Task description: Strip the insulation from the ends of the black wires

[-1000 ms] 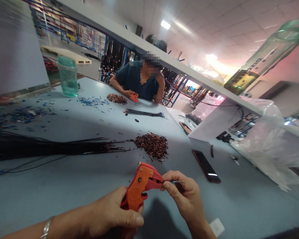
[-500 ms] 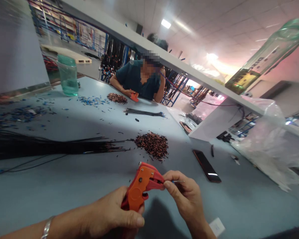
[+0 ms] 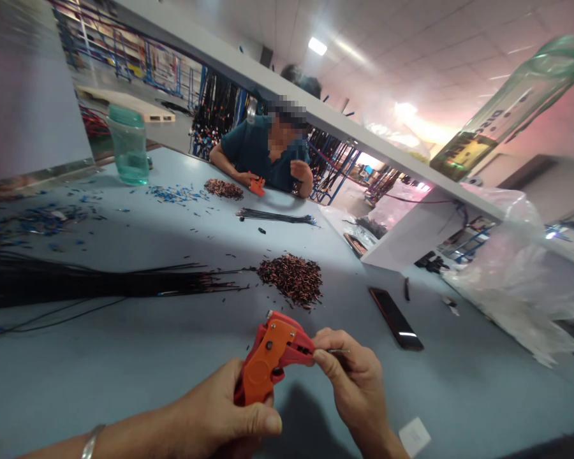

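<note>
My left hand (image 3: 242,408) is wrapped round the handles of a red and orange wire stripper (image 3: 263,360), whose jaws point right. At the jaw tip, my right hand (image 3: 351,376) pinches a thin wire (image 3: 338,350) between thumb and fingers; its end sticks out to the right. The part of the wire inside the jaws is hidden. Just beyond the tool lies a heap of short copper and black wire bits (image 3: 291,280). A bundle of black wires (image 3: 100,278) stretches in from the left, its stripped ends near the heap.
A phone (image 3: 396,317) and a white tag (image 3: 414,437) lie to the right. Blue scraps (image 3: 43,220) and a green bottle (image 3: 128,146) are at the left. Across the table, a co-worker (image 3: 268,153) sits behind another wire bundle (image 3: 277,217). Clear plastic bags (image 3: 516,274) lie far right.
The stripper's handles look squeezed slightly closer together. The wire end at my right fingers shows darker, without the blue seen before. Across the table, the co-worker's raised hand has come down from the head.
</note>
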{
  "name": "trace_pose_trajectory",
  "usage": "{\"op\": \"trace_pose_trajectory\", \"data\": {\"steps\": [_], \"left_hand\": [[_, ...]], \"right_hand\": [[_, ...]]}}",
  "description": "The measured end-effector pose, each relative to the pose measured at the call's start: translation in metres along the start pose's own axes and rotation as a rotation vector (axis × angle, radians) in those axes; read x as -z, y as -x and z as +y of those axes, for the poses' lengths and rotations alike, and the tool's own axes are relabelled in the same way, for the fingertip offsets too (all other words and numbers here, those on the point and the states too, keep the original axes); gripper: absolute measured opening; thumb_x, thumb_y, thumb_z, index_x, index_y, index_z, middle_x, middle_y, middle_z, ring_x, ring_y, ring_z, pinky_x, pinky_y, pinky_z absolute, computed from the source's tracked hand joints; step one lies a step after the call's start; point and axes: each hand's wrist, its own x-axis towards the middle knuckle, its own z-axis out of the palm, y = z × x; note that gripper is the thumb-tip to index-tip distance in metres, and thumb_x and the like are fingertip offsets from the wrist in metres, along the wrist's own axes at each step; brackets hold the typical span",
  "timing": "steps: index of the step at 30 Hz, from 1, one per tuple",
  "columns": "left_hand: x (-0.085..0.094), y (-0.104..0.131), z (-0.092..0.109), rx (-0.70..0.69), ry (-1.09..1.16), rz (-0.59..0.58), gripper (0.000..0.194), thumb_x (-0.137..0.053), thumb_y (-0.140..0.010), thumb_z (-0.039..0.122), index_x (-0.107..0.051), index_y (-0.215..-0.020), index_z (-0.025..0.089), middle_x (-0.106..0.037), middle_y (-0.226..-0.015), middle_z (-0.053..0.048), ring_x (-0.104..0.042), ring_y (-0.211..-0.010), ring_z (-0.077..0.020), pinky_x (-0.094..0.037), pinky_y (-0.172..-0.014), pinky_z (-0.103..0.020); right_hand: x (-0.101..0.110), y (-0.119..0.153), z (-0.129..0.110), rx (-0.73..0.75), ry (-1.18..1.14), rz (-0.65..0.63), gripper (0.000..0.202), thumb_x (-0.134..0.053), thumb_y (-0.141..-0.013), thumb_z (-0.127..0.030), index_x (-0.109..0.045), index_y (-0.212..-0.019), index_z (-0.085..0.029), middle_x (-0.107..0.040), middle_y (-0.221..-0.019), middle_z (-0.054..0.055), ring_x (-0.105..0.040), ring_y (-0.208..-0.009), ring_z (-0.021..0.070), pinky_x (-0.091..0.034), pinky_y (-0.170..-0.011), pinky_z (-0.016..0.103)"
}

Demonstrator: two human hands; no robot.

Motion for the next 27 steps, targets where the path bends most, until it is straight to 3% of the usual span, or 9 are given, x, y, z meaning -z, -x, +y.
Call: {"op": "trace_pose_trajectory", "data": {"steps": [5, 12, 21, 25, 27], "left_hand": [[-0.006, -0.003, -0.003, -0.017, 0.050, 0.076, 0.053, -0.077, -0.061, 0.061, -0.042, -0.054, 0.021, -0.038, -0.031, 0.008, -0.033, -0.025, -0.0062, -0.029, -0.029, -0.018], [-0.011, -0.003, 0.000, 0.011, 0.145, 0.130, 0.057, -0.080, -0.056, 0.064, -0.046, -0.075, 0.022, -0.037, -0.030, 0.012, -0.031, -0.024, -0.0063, -0.028, -0.027, -0.016], [-0.009, -0.003, -0.008, -0.006, 0.109, 0.113, 0.057, -0.077, -0.059, 0.068, -0.043, -0.069, 0.022, -0.038, -0.032, 0.010, -0.034, -0.026, -0.0065, -0.031, -0.029, -0.017], [-0.004, -0.003, -0.002, -0.017, 0.264, 0.253, 0.058, -0.078, -0.061, 0.063, -0.036, -0.076, 0.025, -0.037, -0.037, 0.014, -0.031, -0.027, -0.0063, -0.032, -0.032, -0.019], [0.001, -0.003, 0.004, -0.059, 0.306, 0.298, 0.055, -0.077, -0.066, 0.059, -0.036, -0.077, 0.024, -0.042, -0.043, 0.012, -0.036, -0.031, -0.0067, -0.038, -0.038, -0.021]], "right_hand": [[-0.004, 0.002, 0.004, -0.040, 0.029, 0.032, 0.011, -0.063, -0.089, -0.023, -0.068, -0.079, -0.022, -0.068, -0.069, -0.002, -0.061, -0.061, 0.0122, -0.046, -0.058, 0.020], [-0.003, 0.000, 0.006, -0.130, 0.099, 0.052, 0.016, -0.065, -0.087, -0.029, -0.069, -0.074, -0.021, -0.068, -0.062, -0.002, -0.062, -0.056, 0.0128, -0.046, -0.055, 0.020], [0.002, 0.000, 0.009, -0.148, 0.087, 0.030, 0.015, -0.066, -0.086, -0.029, -0.069, -0.074, -0.021, -0.068, -0.061, -0.003, -0.062, -0.056, 0.0127, -0.045, -0.055, 0.021], [0.012, -0.003, 0.019, -0.210, -0.017, 0.164, 0.011, -0.067, -0.086, -0.028, -0.070, -0.078, -0.022, -0.071, -0.066, -0.001, -0.066, -0.063, 0.0147, -0.050, -0.062, 0.023], [0.016, -0.005, 0.024, -0.233, -0.058, 0.237, 0.012, -0.068, -0.085, -0.030, -0.070, -0.078, -0.021, -0.072, -0.068, 0.000, -0.066, -0.065, 0.0155, -0.051, -0.064, 0.024]]}}
